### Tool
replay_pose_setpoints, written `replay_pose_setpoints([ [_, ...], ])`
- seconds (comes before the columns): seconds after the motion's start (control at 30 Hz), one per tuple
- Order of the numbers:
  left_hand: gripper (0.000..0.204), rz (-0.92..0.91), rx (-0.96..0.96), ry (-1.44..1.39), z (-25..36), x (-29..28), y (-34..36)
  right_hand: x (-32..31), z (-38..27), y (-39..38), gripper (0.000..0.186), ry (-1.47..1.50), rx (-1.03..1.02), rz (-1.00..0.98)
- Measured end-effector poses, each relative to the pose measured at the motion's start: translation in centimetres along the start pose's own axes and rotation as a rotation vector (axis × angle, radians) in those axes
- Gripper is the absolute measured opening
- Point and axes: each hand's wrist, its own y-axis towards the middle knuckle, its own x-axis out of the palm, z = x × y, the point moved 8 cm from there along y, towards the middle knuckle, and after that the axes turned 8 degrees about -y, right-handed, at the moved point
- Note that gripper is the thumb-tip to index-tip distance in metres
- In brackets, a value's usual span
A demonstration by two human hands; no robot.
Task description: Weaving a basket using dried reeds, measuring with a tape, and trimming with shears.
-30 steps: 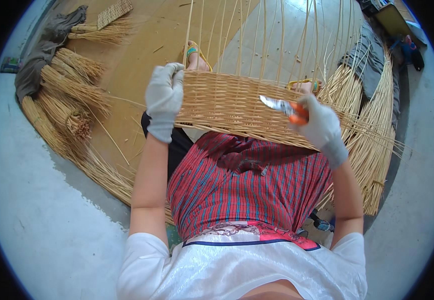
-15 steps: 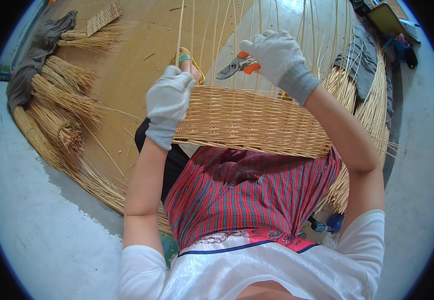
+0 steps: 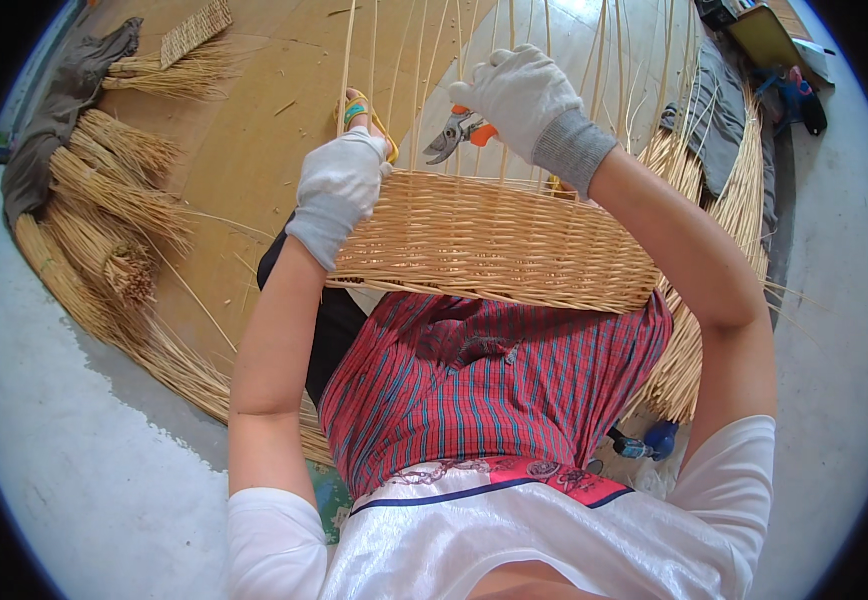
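A woven wicker panel [image 3: 494, 240] rests across my lap, with long upright stakes [image 3: 420, 85] rising from its far edge. My left hand [image 3: 339, 180], in a white knit glove, is closed at the panel's far left corner; the fingertips are partly hidden. Above the panel's far edge, my gloved right hand [image 3: 524, 98] is wrapped round pruning shears [image 3: 446, 142] with orange handles. Their metal blades point left among the stakes, and I cannot tell whether they touch one.
Bundles of wicker rods [image 3: 109, 230] lie along the left, partly under grey cloth [image 3: 49, 150]. More rods [image 3: 749, 200] stand at the right beside another cloth [image 3: 719, 120]. A small woven piece [image 3: 196, 32] lies far left. A red checked cloth [image 3: 484, 390] covers my lap.
My left hand has come down from a raised fist to the panel's corner. My right hand has moved slightly left and up with the shears. The whole view has shifted a little.
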Motion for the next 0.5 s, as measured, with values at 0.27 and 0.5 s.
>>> replay_pose_setpoints([
  [0.27, 0.017, -0.129, 0.098, 0.226, -0.3, 1.5, 2.1, 0.6, 0.5, -0.6, 0.032, -0.027, -0.054, 0.068],
  [0.5, 0.033, -0.031, 0.162, 0.291, 0.0, 1.9, 2.8, 0.2, 0.2, -0.5, 0.032, -0.030, -0.012, 0.087],
])
